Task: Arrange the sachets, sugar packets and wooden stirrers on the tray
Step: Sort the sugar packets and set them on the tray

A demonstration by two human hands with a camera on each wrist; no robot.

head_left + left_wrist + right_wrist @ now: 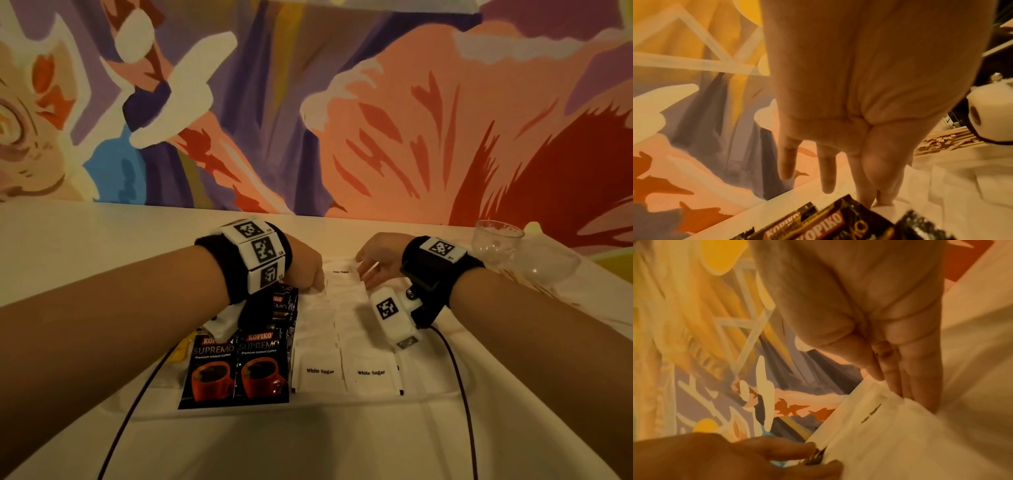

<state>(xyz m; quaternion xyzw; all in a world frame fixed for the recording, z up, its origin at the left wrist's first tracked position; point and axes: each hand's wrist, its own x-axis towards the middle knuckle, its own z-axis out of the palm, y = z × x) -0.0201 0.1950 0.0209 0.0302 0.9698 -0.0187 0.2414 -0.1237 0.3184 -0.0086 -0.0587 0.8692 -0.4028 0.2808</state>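
Lay on a white tray (428, 399) on the tabletop (85, 246): Kopiko Supremo coffee sachets (236, 368) in a left column, white sugar packets (320, 371) in rows just beside them, edges touching or nearly so. Reached to the far end of the rows, left hand (305, 265) with fingers extended down, fingertips (882, 200) pressing a white packet edge next to the dark sachets; grip not closed on anything. Rested opposite, right hand (378, 262) with straight fingers (906, 379) touching the far sugar packet (879, 431), grip open. Showed in the left wrist view only, wooden stirrers (945, 142) heaped beyond the packets. Stood near the right tabletop edge, clear plastic cup (498, 240). Remained bare, tray strip right of the packets.
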